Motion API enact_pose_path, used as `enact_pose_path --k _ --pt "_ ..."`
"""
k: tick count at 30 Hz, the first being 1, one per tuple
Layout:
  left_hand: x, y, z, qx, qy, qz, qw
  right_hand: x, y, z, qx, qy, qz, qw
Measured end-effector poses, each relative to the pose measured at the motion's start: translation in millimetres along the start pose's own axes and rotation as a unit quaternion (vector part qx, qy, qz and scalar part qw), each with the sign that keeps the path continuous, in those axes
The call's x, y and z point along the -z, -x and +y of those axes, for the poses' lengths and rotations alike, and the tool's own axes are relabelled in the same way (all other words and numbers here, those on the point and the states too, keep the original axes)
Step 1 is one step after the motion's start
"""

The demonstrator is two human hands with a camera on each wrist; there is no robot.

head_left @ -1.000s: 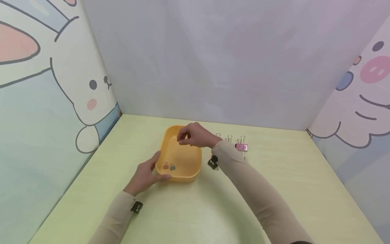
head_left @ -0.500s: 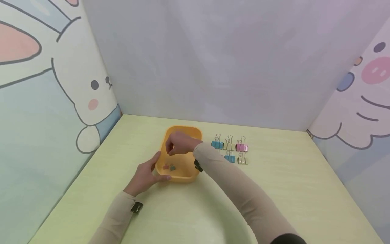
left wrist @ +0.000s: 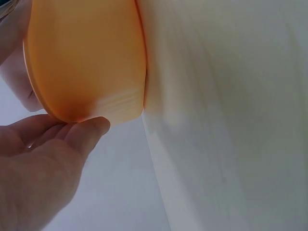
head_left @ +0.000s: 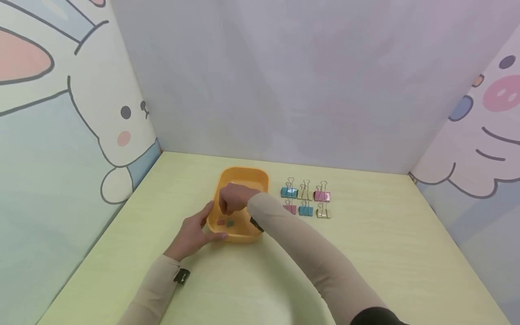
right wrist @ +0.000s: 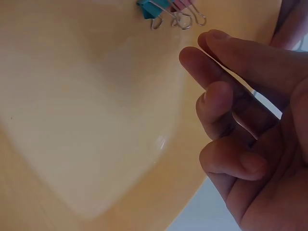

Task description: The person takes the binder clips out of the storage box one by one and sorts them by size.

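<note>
An orange plastic tray (head_left: 260, 178) stands on the table, its near-left corner gripped by my left hand (head_left: 191, 234). In the left wrist view the thumb (left wrist: 91, 134) lies against the tray's outer wall. Two small binder clips, one pink (head_left: 220, 222) and one teal (head_left: 230, 223), lie inside near that corner. My right hand (head_left: 233, 199) reaches down into the tray just beyond them. Seen from the right wrist, its fingers are loosely bent with nothing between them. Thumb and index finger point toward the teal clip (right wrist: 150, 9) and pink clip (right wrist: 182, 5), apart from both.
Right of the tray, larger binder clips stand in two rows: teal (head_left: 289, 192), gold (head_left: 304, 194) and pink (head_left: 322, 196) behind; pink (head_left: 290, 209), teal (head_left: 306, 211) and gold (head_left: 323, 213) in front. Cartoon-printed walls (head_left: 260, 90) enclose the table (head_left: 386, 253).
My right hand has moved left and nearer, lowering into the tray toward the small clips. More clips on the table have come into view. The left hand has kept its hold on the tray.
</note>
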State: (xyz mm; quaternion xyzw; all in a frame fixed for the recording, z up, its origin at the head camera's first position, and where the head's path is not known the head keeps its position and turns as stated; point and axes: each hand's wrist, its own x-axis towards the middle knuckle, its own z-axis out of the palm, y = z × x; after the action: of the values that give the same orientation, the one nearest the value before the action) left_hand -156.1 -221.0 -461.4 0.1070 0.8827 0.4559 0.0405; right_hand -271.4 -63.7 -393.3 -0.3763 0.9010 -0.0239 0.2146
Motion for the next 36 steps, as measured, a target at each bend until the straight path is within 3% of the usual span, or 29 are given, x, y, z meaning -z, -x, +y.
enact_pose_path --k 6,21,28,36 --pt "-0.7 -0.4 -2.5 -0.008 0.004 0.002 1.0000 -5 -8 -1 -0.008 0.021 -0.011 1.000" --pt "-1.7 -2.2 -4.8 -0.019 0.002 0.007 0.9998 -15 -20 10 -0.023 -0.015 -0.027 0.999" --pt "-2.9 -6.5 -3.2 -0.002 0.008 -0.001 1.0000 -4 -13 15 -0.042 -0.031 -0.036 0.998" --pt "-2.8 -6.3 -5.2 0.005 0.005 -0.001 1.0000 14 1 28 -0.030 -0.081 -0.005 0.996"
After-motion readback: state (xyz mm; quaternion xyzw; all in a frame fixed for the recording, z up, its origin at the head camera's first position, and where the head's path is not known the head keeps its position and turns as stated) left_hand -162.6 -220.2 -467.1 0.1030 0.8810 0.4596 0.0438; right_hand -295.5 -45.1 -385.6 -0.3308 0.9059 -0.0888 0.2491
